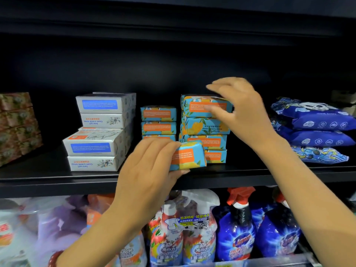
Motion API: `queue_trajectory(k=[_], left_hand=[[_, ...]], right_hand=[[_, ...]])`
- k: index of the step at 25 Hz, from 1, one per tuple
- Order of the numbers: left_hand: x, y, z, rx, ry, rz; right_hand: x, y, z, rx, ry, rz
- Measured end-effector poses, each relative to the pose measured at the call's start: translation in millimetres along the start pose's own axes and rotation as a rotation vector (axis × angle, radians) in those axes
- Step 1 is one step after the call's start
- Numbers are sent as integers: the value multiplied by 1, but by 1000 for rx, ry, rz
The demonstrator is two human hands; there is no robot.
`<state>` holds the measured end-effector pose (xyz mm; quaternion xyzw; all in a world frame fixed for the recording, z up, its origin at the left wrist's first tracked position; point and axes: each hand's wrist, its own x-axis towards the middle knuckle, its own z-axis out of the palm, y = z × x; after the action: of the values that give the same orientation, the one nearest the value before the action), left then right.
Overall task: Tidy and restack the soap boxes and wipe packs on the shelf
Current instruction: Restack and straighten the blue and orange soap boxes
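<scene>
Near, at the shelf (57, 176) front edge: left hand (152, 166), fingers curled round a loose soap box (187, 157), blue-orange, tilted. Farther, to the right: right hand (240, 112), thumb and fingers pinching the top box (204, 106) of the tall blue-orange stack. Left: white soap boxes (100, 132). Far right: wipe packs (316, 128), stacked.

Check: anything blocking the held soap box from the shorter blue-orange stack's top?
Nothing visible. The soap box in the left hand is front-right of the shorter stack, whose top is bare. The right hand grips the top box of the taller stack, to the right.
</scene>
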<state>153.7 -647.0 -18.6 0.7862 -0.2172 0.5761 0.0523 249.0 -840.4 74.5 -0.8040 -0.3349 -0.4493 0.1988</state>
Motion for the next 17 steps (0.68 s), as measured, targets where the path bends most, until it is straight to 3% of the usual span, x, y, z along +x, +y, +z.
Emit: queue_trajectory(k=[3, 9, 17], left_hand=[[1, 13, 12, -13, -10, 95], [-1, 35, 47, 29, -38, 158], [-5, 38, 59, -54, -90, 108]], right_hand=[[-39, 6, -9, 29, 156, 84], [-119, 24, 1, 54, -277, 332], [-150, 29, 2, -1, -372, 268]])
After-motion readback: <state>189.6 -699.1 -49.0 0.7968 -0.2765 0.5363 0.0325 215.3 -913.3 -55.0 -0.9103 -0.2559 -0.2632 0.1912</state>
